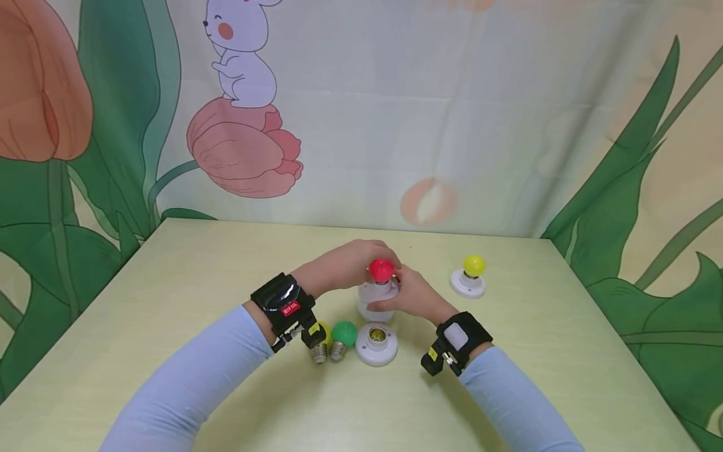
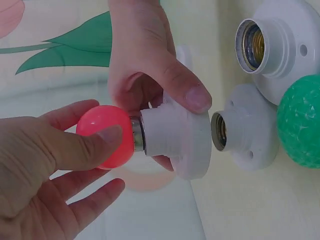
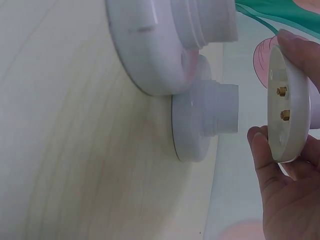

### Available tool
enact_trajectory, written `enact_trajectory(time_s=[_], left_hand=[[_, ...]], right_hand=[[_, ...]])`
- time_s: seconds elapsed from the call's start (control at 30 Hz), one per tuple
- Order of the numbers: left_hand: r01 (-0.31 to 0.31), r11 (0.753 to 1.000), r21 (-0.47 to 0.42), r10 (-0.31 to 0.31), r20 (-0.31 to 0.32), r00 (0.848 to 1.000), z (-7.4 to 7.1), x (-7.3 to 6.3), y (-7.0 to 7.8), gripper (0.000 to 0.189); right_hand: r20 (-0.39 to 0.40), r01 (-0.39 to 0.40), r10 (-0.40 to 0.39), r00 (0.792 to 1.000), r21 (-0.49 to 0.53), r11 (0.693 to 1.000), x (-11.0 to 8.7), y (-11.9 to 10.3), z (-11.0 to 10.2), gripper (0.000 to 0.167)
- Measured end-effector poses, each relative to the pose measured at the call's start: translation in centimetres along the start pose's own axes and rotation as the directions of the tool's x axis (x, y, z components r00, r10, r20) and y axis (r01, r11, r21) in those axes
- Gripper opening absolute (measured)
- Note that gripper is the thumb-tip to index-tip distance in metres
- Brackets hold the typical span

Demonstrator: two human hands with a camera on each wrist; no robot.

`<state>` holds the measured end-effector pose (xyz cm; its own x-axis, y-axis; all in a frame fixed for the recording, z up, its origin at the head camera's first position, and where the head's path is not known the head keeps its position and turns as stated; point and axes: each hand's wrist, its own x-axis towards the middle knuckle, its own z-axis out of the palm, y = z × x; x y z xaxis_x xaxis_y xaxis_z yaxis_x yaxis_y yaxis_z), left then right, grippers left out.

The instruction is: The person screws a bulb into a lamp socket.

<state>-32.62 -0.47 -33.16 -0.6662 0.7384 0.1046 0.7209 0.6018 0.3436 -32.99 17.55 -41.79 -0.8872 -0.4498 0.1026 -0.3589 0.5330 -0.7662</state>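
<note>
My left hand (image 1: pixel 351 263) pinches a red light bulb (image 2: pixel 102 137) between thumb and fingers, the other fingers spread. The bulb's metal base sits partly inside the collar of a white round lamp socket (image 2: pixel 192 145), a band of metal still showing. My right hand (image 1: pixel 420 296) grips that socket by the rim of its base, raised above the table. In the right wrist view, the socket's hollow underside shows brass screws (image 3: pixel 283 115). Below the raised socket, a white socket (image 2: pixel 255 127) stands on the table with its opening up.
Nearer the front stands another bulbless white socket (image 1: pixel 376 344). To its left lie a green bulb (image 1: pixel 344 334) and a yellow bulb (image 1: pixel 324 333), partly covered by the left wrist camera. A socket (image 1: pixel 467 285) holding a yellow bulb (image 1: pixel 474 265) stands back right. A printed curtain (image 1: pixel 361 144) hangs behind the table.
</note>
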Motion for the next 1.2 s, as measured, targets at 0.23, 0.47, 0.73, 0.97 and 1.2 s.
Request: enact_trajectory(time_s=[0.23,0.47,0.73,0.97,1.2], left_hand=[[0.087,0.986,0.143,-0.08,-0.052,0.995,0.1,0.0,0.8,0.038],[0.169,0.958,0.23,-0.152,-0.09,0.984,0.8,0.0,0.9,0.057],[0.002,1.0,0.0,-0.002,-0.005,1.0,-0.3,-0.3,0.3,0.048],[0.079,0.989,0.123,-0.072,-0.066,0.995,0.1,-0.2,0.7,0.036],[0.173,0.954,0.246,-0.143,-0.133,0.981,1.1,0.1,1.1,0.051]], right_hand=[[-0.004,-0.002,0.002,1.0,-0.004,1.0,0.0,0.2,-0.1,0.07],[0.004,0.031,-0.031,1.0,0.006,1.0,-0.2,0.0,0.1,0.067],[-0.001,-0.002,0.002,1.0,0.03,1.0,-0.3,0.2,0.0,0.07],[-0.001,-0.002,0.002,1.0,0.013,1.0,-0.2,0.1,-0.1,0.068],[0.004,0.023,-0.023,1.0,0.027,0.999,-0.3,-0.1,-0.2,0.066]])
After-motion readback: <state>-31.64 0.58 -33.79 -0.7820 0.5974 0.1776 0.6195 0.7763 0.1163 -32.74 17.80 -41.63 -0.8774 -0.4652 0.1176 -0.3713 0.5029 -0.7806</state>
